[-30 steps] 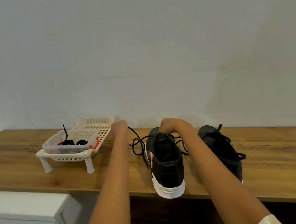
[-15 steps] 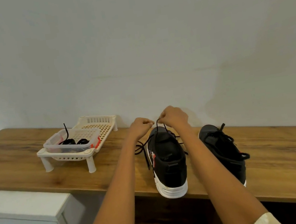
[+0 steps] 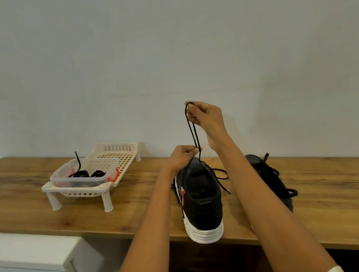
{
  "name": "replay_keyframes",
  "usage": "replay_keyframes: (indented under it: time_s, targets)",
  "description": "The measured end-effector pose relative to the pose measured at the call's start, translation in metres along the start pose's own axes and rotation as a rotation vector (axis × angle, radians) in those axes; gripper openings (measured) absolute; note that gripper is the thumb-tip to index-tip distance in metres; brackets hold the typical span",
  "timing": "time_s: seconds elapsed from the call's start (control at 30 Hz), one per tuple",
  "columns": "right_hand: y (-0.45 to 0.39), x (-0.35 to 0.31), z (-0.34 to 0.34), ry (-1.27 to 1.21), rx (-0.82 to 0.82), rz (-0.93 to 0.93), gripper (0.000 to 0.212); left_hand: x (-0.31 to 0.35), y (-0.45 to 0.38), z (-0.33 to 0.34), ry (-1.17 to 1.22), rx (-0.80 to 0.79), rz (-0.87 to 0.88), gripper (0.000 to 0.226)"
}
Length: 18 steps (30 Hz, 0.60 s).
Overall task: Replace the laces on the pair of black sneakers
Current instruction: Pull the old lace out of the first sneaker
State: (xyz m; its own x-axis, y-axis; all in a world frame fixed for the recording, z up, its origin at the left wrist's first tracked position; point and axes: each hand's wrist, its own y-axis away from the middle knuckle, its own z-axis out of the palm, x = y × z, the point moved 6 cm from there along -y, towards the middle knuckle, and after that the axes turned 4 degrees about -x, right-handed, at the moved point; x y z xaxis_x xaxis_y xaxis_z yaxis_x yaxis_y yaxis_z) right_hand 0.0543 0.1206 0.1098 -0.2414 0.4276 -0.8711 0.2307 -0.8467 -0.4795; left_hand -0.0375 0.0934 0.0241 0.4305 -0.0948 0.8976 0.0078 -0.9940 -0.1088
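A black sneaker with a white sole (image 3: 202,203) stands on the wooden table (image 3: 23,202), heel toward me at the front edge. My right hand (image 3: 206,118) is raised above it and pinches a loop of its black lace (image 3: 193,131), which hangs down in two strands. My left hand (image 3: 182,157) pinches the same lace low down, just above the shoe's tongue. More of the lace lies loose to the shoe's right. The second black sneaker (image 3: 271,178) sits to the right, laced, partly hidden behind my right forearm.
A cream plastic rack on legs (image 3: 103,187) stands at the left of the table, holding a clear tub (image 3: 83,178) with black laces in it. A white cabinet top (image 3: 24,249) lies below the table's left front edge. A pale wall backs the table.
My right hand has risen well above the shoe, drawing a lace loop up and out. My left hand came in from beside the rack to the shoe's tongue and pinched the lace.
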Motion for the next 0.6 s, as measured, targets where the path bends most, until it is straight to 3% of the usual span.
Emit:
replay_keyframes:
  time_s: [0.13,0.23,0.33,0.43,0.6]
  targets:
    - [0.000,0.009,-0.006,0.033,-0.016,0.014,0.022,0.000,-0.004,-0.008,0.011,0.097,0.057,0.024]
    - [0.003,0.028,-0.014,0.288,-0.049,0.164,0.028,0.008,-0.003,-0.028,0.120,0.280,0.118,0.021]
    - [0.014,0.054,-0.013,0.528,-0.282,0.375,0.039,0.023,0.000,-0.046,0.299,0.442,0.159,0.015]
    - [0.025,0.064,-0.001,0.594,-0.462,0.410,0.036,0.044,0.002,-0.048,0.371,0.432,0.216,0.018]
    - [0.020,0.056,-0.001,0.579,-0.274,0.243,0.024,0.046,0.005,-0.050,0.593,0.436,0.227,0.015]
